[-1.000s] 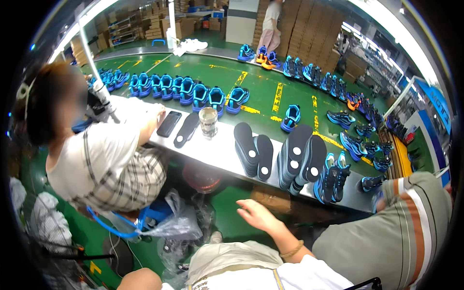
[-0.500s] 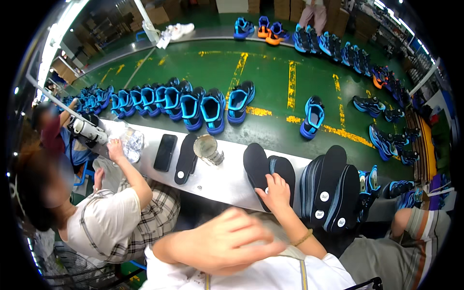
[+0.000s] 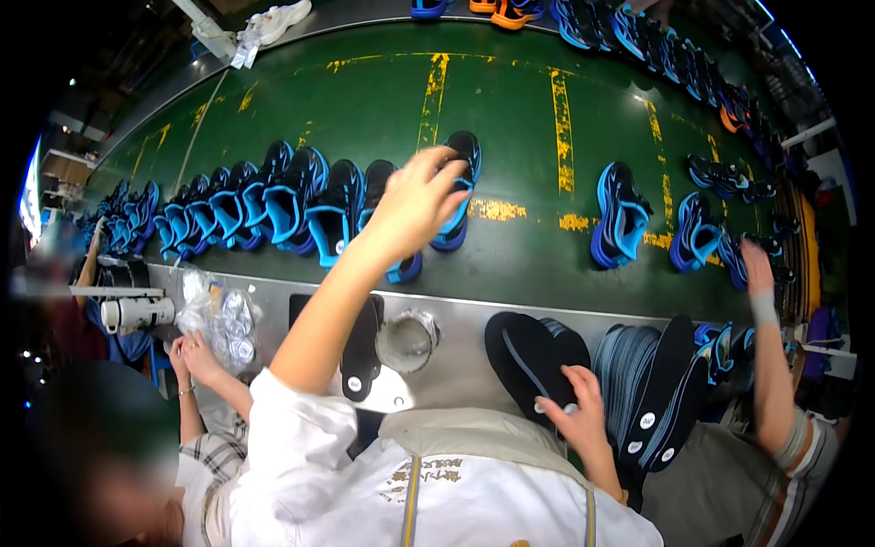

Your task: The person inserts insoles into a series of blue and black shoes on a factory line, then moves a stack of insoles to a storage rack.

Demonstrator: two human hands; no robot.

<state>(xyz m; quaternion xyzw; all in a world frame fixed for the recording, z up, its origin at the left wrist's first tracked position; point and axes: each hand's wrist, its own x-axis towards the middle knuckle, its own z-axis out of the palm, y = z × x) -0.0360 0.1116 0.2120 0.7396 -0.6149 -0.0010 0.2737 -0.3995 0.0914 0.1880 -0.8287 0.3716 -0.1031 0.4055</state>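
My left hand point(image 3: 417, 199) reaches over the table to the row of black-and-blue sneakers. Its fingers are apart over the end sneaker point(image 3: 463, 150) and partly cover it; whether they touch it I cannot tell. My right hand point(image 3: 583, 415) rests at the near end of some black insoles point(image 3: 519, 351), thumb and fingers spread. Right beside it stands a thick stack of insoles point(image 3: 629, 365) with round white labels. Another black insole point(image 3: 360, 351) lies under my left forearm, next to a round metal tin point(image 3: 406, 342).
A green conveyor point(image 3: 510, 264) carries sneakers, including a separate sneaker point(image 3: 620, 219) to the right. A clear plastic bag point(image 3: 219, 319) lies at the left, near a seated person's hands point(image 3: 196, 356). At the right, another person's hand point(image 3: 755, 260) reaches to the sneakers.
My left hand has moved from near my body forward to the sneakers. My right hand stays by the insoles. The person at the right now reaches over the conveyor. The view has tilted down.
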